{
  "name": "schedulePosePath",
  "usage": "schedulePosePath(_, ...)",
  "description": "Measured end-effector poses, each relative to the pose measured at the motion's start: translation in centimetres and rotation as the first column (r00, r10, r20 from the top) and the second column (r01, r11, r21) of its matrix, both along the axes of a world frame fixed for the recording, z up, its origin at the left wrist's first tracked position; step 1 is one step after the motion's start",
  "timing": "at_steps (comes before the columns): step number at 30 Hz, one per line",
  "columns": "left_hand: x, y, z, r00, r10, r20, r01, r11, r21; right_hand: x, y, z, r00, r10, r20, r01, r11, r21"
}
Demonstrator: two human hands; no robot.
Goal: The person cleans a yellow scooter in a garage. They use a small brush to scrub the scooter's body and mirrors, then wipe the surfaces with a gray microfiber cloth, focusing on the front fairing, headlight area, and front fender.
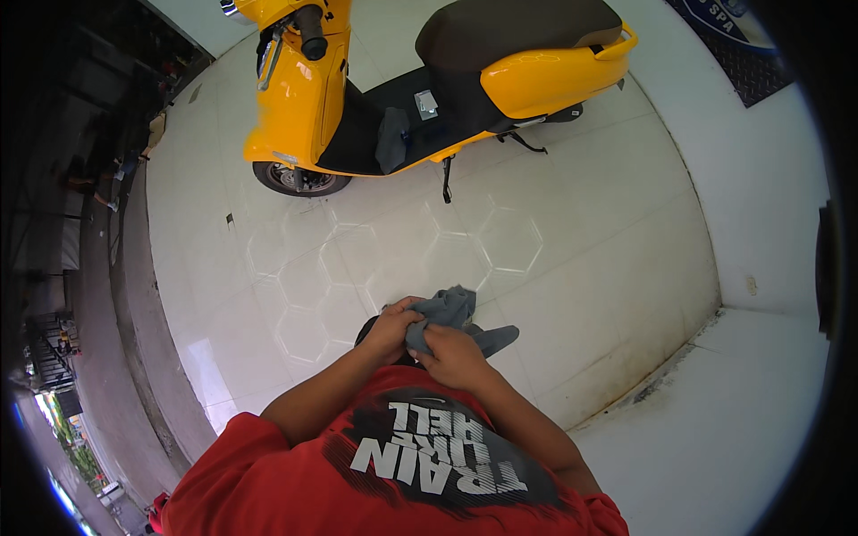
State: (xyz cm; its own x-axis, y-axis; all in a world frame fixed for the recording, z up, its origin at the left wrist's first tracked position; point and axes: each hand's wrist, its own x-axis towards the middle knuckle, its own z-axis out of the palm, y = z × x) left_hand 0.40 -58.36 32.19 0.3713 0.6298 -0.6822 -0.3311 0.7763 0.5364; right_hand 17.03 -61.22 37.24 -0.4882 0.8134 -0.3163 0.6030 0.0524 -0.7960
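A grey cloth point(450, 306) is bunched up in front of my body, between both hands. My left hand point(391, 327) pinches its left side, fingers closed. On the near side, my right hand point(454, 357) grips the same cloth with the thumb pressed onto it. One loose end of the fabric sticks out to the right, past my right hand. Beyond my hands stands a yellow scooter point(547, 79), apart from them, with its front to the left. A second grey cloth point(391, 141) lies on its black footboard, near a small white-and-grey flat item point(426, 104).
The scooter's kickstand point(447, 181) and front wheel point(302, 179) rest on a pale tiled floor point(608, 232) marked by hexagon-shaped light reflections. A white wall point(760, 205) rises at the right. At the left, the floor ends at a grey paved strip point(125, 313).
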Motion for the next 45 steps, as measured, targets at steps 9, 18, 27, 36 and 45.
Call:
schedulePosePath(9,-5.0,16.9,-9.2,0.929,0.141,-0.342,-0.148,0.989,0.007,5.0,14.6,-8.4,0.827,-0.521,-0.211,0.459,0.842,-0.282)
schedulePosePath(18,-1.8,27.8,-26.4,0.826,-0.219,-0.519,0.206,0.975,-0.084,8.9,39.6,-31.8,0.804,-0.581,-0.127,0.587,0.810,0.011)
schedulePosePath(27,6.8,23.1,-33.8,0.895,-0.039,-0.445,-0.078,0.967,-0.243,2.8,59.5,-42.9,0.775,0.068,0.628,-0.454,0.752,0.478)
schedulePosePath(36,7.8,30.8,-34.5,0.860,0.096,-0.502,-0.187,0.973,-0.134,3.0,58.7,-42.5,0.831,0.008,0.556,-0.291,0.858,0.423)
schedulePosePath(45,8.4,37.9,-29.6,0.865,0.376,-0.331,-0.360,0.926,0.112,7.3,46.3,-34.5,0.968,-0.210,-0.137,0.220,0.974,0.060)
